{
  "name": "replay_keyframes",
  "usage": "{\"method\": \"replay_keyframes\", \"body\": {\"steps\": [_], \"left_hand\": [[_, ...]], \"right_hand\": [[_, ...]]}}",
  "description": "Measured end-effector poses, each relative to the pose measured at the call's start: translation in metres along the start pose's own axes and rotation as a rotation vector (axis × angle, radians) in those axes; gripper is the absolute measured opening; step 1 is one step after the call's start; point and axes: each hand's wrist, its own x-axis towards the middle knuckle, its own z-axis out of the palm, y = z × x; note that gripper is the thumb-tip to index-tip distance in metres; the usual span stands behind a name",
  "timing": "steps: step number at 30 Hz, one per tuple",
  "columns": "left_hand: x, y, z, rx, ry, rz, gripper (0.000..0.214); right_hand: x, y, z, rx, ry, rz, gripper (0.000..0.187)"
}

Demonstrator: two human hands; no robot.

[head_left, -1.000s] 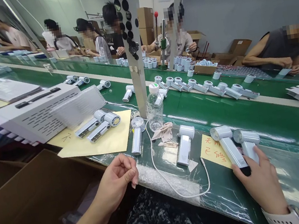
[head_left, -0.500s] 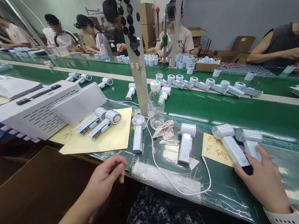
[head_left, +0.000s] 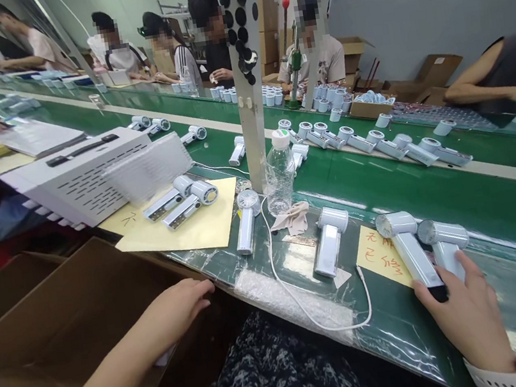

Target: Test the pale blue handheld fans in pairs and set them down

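At the right, my right hand (head_left: 472, 310) is closed around the lower ends of two white handheld fans. The thumb lies by the dark base of the left fan (head_left: 415, 254), and the fingers reach round the handle of the right fan (head_left: 447, 243), which is partly hidden. My left hand (head_left: 184, 301) holds nothing and hovers by the table's front edge, its fingers loosely stretched out. Between the hands lie one handheld fan (head_left: 331, 244) and another (head_left: 247, 224). A white charging cable (head_left: 299, 307) loops across the table in front of them.
Two fans lie on yellow paper (head_left: 214, 226) beside a white slotted box (head_left: 86, 180). A plastic bottle (head_left: 279, 180) and a cloth (head_left: 293, 217) stand near a metal post (head_left: 252, 123). Several fans line the green conveyor (head_left: 362, 178). Cardboard boxes (head_left: 59, 352) are below left; co-workers sit opposite.
My left hand has moved slightly left and down, and its fingers have straightened. My right hand stays at the two fans. The view has shifted a little, and a person's arm now shows at far left.
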Motion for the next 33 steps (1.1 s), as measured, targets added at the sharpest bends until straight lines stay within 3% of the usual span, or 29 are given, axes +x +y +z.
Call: {"method": "replay_keyframes", "body": {"steps": [7, 10, 12, 14, 16, 19, 21, 23, 26, 28, 31, 33], "left_hand": [[0.004, 0.000, -0.002, -0.008, 0.026, 0.023, 0.025], [0.001, 0.008, -0.006, -0.033, 0.021, -0.030, 0.013], [-0.001, 0.018, -0.010, -0.099, 0.055, -0.077, 0.019], [-0.001, 0.032, -0.015, -0.333, 0.111, -0.073, 0.023], [0.003, 0.052, -0.016, -0.705, 0.100, -0.006, 0.020], [0.014, 0.096, -0.003, -1.138, -0.096, 0.162, 0.021], [0.023, 0.134, 0.017, -1.289, -0.264, 0.259, 0.027], [0.029, 0.170, 0.041, -1.464, -0.401, 0.340, 0.051], [0.032, 0.202, 0.064, -1.756, -0.319, 0.209, 0.060], [0.033, 0.202, 0.065, -1.858, -0.246, 0.034, 0.053], [0.036, 0.183, 0.053, -1.895, -0.272, -0.138, 0.046], [0.036, 0.169, 0.043, -1.854, -0.257, -0.210, 0.040]], "right_hand": [[0.000, 0.000, -0.001, 0.014, -0.026, 0.012, 0.067], [0.001, 0.003, 0.003, 0.041, -0.011, 0.003, 0.064], [0.002, 0.005, 0.003, 0.113, 0.019, 0.003, 0.063], [0.002, 0.006, -0.002, 0.254, 0.052, 0.077, 0.060], [-0.002, 0.002, -0.012, 0.439, 0.073, 0.228, 0.057], [-0.018, -0.022, -0.032, 0.704, 0.116, 0.313, 0.055], [-0.032, -0.048, -0.044, 0.810, 0.144, 0.151, 0.052], [-0.046, -0.079, -0.054, 0.834, 0.132, -0.094, 0.042], [-0.058, -0.118, -0.062, 0.759, 0.039, -0.322, 0.040], [-0.061, -0.133, -0.064, 0.711, -0.040, -0.392, 0.045], [-0.059, -0.138, -0.062, 0.746, -0.203, -0.539, 0.054], [-0.048, -0.132, -0.057, 0.816, -0.301, -0.619, 0.038]]}}
